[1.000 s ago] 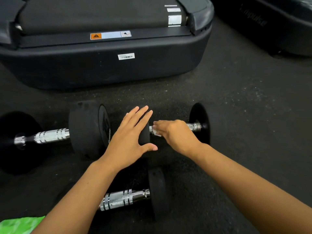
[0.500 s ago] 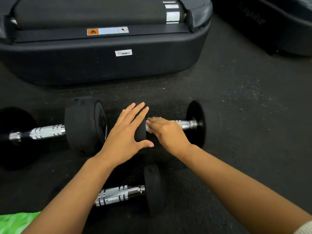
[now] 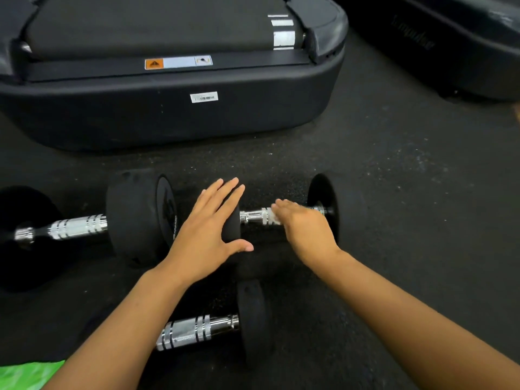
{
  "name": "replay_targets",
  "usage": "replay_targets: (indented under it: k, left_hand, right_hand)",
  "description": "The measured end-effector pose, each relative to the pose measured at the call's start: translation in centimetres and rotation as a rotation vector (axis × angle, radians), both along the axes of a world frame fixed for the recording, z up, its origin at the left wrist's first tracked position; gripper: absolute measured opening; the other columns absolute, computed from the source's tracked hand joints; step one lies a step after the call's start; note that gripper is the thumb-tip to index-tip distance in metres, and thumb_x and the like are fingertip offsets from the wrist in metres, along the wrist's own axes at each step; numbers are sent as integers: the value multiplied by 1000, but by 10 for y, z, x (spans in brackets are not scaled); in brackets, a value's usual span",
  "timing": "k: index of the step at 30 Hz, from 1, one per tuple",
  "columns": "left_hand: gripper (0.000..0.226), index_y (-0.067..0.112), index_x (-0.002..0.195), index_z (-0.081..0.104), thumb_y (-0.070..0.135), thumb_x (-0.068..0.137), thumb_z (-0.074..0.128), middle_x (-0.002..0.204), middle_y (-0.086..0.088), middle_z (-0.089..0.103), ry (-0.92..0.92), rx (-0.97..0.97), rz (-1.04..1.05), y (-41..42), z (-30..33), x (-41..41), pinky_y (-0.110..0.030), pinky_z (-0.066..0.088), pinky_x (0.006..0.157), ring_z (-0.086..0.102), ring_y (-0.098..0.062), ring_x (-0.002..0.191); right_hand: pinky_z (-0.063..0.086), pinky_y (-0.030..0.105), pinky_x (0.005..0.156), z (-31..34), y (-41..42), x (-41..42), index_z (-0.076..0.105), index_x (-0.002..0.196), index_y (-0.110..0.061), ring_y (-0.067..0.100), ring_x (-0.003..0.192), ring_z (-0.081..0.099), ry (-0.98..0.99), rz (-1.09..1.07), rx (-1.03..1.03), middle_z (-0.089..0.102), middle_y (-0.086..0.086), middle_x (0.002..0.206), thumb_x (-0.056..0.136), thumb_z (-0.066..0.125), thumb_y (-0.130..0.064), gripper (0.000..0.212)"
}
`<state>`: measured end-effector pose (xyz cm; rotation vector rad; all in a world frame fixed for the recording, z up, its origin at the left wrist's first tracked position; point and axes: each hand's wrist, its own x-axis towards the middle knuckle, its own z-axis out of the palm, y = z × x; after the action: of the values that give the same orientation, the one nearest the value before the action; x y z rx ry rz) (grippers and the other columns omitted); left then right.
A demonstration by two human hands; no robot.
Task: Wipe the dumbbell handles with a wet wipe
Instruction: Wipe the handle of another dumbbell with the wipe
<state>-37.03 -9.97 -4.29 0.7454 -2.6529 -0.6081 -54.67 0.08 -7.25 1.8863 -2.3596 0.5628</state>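
A: Where's the dumbbell (image 3: 284,218) I'm working on?

B: On the floor (image 3: 394,192), near its middle, lying crosswise in front of the treadmill (image 3: 168,116). My left hand (image 3: 206,235) lies flat on its left weight (image 3: 232,229), fingers straight and spread, thumb out.

A: And the right?

B: My right hand (image 3: 305,228) covers the handle (image 3: 254,216), palm down, with the wipe (image 3: 274,219) showing as a white bit under the fingers. It's blurred, so I cannot tell whether the fingers curl round the bar or just press on it.

A: Anything else down there?

B: A second dumbbell (image 3: 76,228) just left of mine, a third (image 3: 213,330) nearer me under my left forearm, and a green pack (image 3: 28,374) at the bottom left corner.
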Motion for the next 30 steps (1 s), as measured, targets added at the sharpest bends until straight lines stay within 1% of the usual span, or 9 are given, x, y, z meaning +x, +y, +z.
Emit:
replay_targets:
  k: [3, 6, 8, 11, 13, 17, 23, 27, 30]
  left_hand:
    - [99, 24, 147, 21, 43, 67, 76, 154, 13, 13, -4, 3, 4, 0, 0, -1, -38, 8, 117, -2, -5, 142]
    - [99, 26, 146, 19, 46, 66, 75, 154, 14, 11, -20, 14, -3, -1, 1, 1, -36, 6, 117, -4, -2, 141]
    - [99, 27, 146, 19, 48, 66, 73, 154, 15, 10, -18, 20, -7, 0, 0, 2, -34, 4, 116, -5, -1, 140]
    - [97, 27, 146, 21, 56, 65, 65, 152, 18, 9, -7, 29, 8, 2, 4, 0, -32, 3, 116, -6, 0, 140]
    - [91, 28, 144, 26, 56, 66, 64, 149, 20, 12, 26, 57, 35, 7, 9, -4, -27, 1, 115, -4, 3, 139]
    - [65, 27, 131, 51, 33, 71, 75, 139, 22, 37, 231, 148, 58, 29, 22, -22, -9, 14, 108, 24, 7, 133]
    - [32, 19, 107, 69, 20, 76, 74, 113, 13, 63, 328, 177, 36, 47, 23, -54, -15, 39, 97, 56, -1, 107]
    - [24, 14, 104, 69, 16, 80, 71, 112, 4, 65, 300, 17, 115, 43, 15, -68, -26, 45, 96, 59, -8, 106]
    - [21, 13, 106, 64, 19, 86, 64, 125, 2, 57, 50, -7, 100, 43, 2, -81, -18, 31, 101, 49, -10, 118]
  right_hand:
    - [46, 35, 57, 12, -26, 13, 60, 76, -11, 37, 72, 64, -148, 53, 57, 68, 12, 79, 78, 58, -3, 9]
    - [54, 43, 79, 6, -17, 27, 67, 102, -1, 36, 99, 63, -50, 196, 72, 66, 19, 108, 81, 46, -8, 30]
    - [57, 39, 73, -1, 1, 20, 69, 101, -1, 31, 103, 64, 62, 284, 28, 66, 16, 113, 78, 39, -9, 39]
    - [57, 39, 74, -1, 16, 4, 69, 104, -5, 29, 106, 62, -19, 251, -43, 64, 12, 116, 74, 57, 6, 34]
    - [53, 35, 84, 6, 25, 1, 68, 105, -11, 25, 108, 59, -178, 155, -98, 60, 6, 119, 83, 59, -7, 24]
    - [41, 21, 69, 30, 39, 0, 71, 92, -14, 17, 88, 47, -245, 77, -181, 52, 3, 97, 84, 61, -9, 14]
    - [43, 18, 66, 52, 43, -4, 61, 86, -14, 10, 75, 53, -405, -8, -390, 57, -9, 84, 77, 69, 0, 19]
    - [43, 16, 82, 58, 44, -15, 59, 102, -14, 10, 96, 54, -380, -40, -345, 58, -6, 99, 79, 66, 1, 28]
    - [31, 27, 106, 52, 45, -34, 56, 117, -12, 13, 124, 38, -228, -110, -283, 54, 1, 124, 82, 64, -5, 37]
